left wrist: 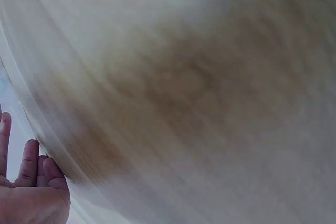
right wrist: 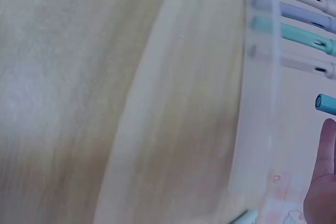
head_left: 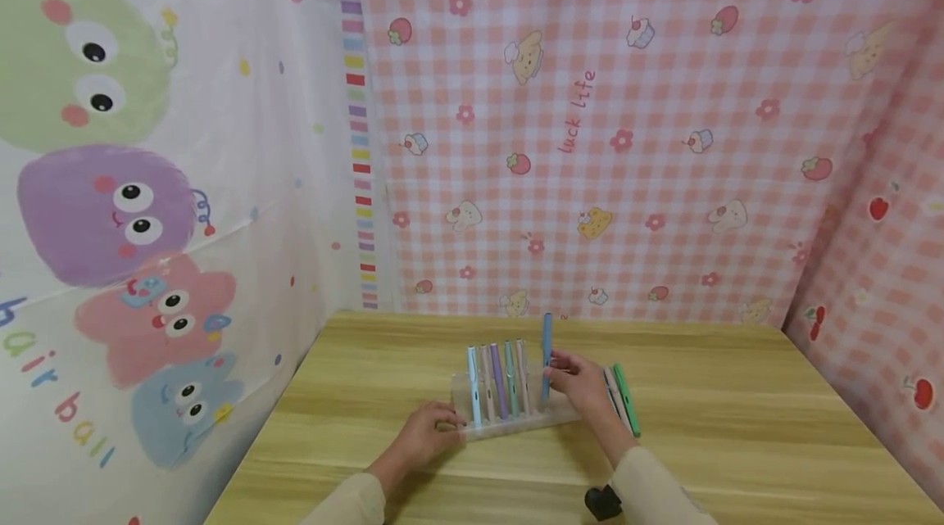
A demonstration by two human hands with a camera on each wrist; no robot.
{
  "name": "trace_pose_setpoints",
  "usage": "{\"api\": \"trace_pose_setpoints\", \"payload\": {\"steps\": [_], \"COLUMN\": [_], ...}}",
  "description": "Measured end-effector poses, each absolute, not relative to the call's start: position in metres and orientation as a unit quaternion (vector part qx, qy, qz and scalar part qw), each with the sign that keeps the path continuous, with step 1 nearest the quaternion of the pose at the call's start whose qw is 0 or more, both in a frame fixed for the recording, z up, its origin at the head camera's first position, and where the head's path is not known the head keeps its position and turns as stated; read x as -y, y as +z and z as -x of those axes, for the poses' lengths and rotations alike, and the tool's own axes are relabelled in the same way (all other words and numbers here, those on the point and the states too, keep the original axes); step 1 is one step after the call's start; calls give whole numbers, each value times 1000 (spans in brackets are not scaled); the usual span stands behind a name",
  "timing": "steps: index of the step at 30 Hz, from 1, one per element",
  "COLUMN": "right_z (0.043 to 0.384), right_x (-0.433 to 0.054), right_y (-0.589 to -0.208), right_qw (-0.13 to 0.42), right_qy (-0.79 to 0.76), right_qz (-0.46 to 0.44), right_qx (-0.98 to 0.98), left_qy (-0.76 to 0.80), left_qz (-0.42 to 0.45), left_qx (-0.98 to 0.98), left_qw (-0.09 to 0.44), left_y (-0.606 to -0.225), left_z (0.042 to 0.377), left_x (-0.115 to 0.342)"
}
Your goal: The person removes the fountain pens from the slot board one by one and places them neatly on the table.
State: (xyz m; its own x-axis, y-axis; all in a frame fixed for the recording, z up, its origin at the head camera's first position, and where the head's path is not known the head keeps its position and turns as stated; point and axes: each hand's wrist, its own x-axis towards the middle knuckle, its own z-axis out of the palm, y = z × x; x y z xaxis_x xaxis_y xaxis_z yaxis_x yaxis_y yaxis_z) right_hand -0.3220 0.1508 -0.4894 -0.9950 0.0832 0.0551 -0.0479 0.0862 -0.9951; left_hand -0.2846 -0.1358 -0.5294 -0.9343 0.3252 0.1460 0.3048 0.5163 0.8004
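A clear pen holder (head_left: 509,427) stands on the table with several slim pens upright in a row, among them a light blue pen (head_left: 474,386), a purple pen (head_left: 499,382) and a teal pen (right wrist: 307,36). My left hand (head_left: 428,435) holds the holder's left end, its fingertips at the corner. With my right hand (head_left: 583,384) I pinch a blue pen (head_left: 547,337) upright over the right part of the holder. In the right wrist view the blue pen's lower end (right wrist: 325,104) shows apart from the row, beside the right hand (right wrist: 321,192).
Right of the holder lie a green pen (head_left: 628,400) and other pens, partly behind the right hand. A small black object (head_left: 603,502) sits by the right sleeve. The wooden table (head_left: 737,427) meets patterned cloth (head_left: 664,181) at the back and sides.
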Motion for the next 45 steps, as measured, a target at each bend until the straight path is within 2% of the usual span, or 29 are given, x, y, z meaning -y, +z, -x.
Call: {"api": "trace_pose_setpoints", "payload": {"steps": [11,24,33,45], "right_z": [311,300,295,298], "right_x": [-185,-249,-284,-316], "right_y": [-480,-488,-489,-511], "right_qw": [24,3,-7,-25], "right_qy": [680,642,631,623], "right_qz": [43,93,96,110], "right_qx": [731,761,770,774], "left_qy": [462,461,458,458], "left_qz": [-179,-175,-179,-184], "left_qx": [-869,-870,-871,-870], "left_qw": [5,11,14,7], "left_y": [-526,-528,-527,-527], "left_z": [281,282,282,282], "left_x": [133,134,137,135]}}
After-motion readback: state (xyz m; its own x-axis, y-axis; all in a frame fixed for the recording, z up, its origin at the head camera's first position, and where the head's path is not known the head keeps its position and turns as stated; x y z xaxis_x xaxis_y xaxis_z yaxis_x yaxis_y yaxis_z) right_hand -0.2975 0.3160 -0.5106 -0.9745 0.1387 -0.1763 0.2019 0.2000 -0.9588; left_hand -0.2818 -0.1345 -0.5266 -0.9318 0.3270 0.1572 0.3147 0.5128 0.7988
